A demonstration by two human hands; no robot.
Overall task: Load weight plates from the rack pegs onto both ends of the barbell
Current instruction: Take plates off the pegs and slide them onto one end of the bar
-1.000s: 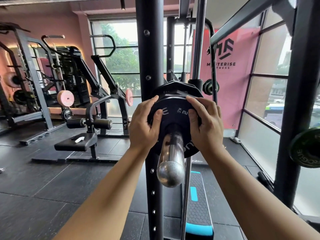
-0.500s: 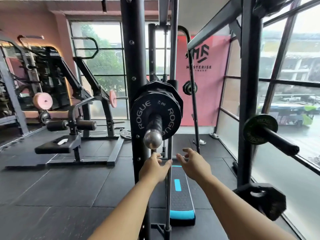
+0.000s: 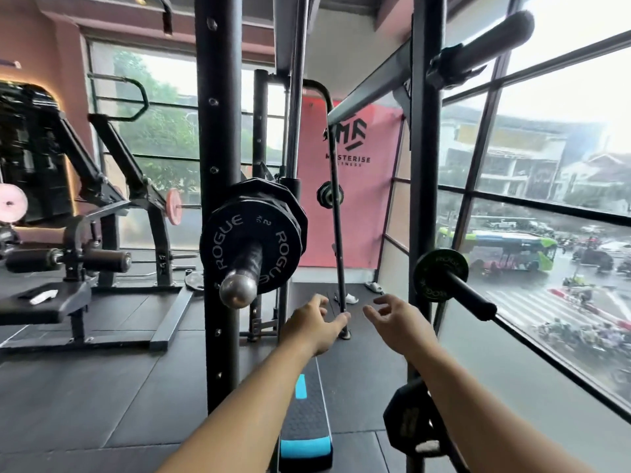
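Fingers (image 3: 389,305) on both hands are spread and loosely curved, holding nothing. The left hand (image 3: 314,324) and right hand (image 3: 403,324) hover side by side, apart, in mid-air.

Nearest, below the right fingers and partly hidden by the forearm, sits a many-sided low plate (image 3: 406,418). Under the left wrist lies a step (image 3: 305,428). Just right of the right fingers and slightly above, a small peg plate (image 3: 440,274) sits at the root of a peg (image 3: 473,298) (its outer length is bare). Up and left of the left fingers, the bar (image 3: 244,268) end points at the camera. It carries a round front plate (image 3: 232,227) marked 2 kg and, touching behind it, a wider many-sided back plate (image 3: 269,196).

The peg plate looks light and rigid, likely a one-hand job: fingers hooked over the rim, thumb on the face, slid straight off. The low plate probably weighs more and suits two hands on opposite flats, since its smooth coating could slip.

Count: two plates on this bar end, one on the peg, one low down. A dark disc far beyond the fingers may be a fifth, but it is too small to tell.
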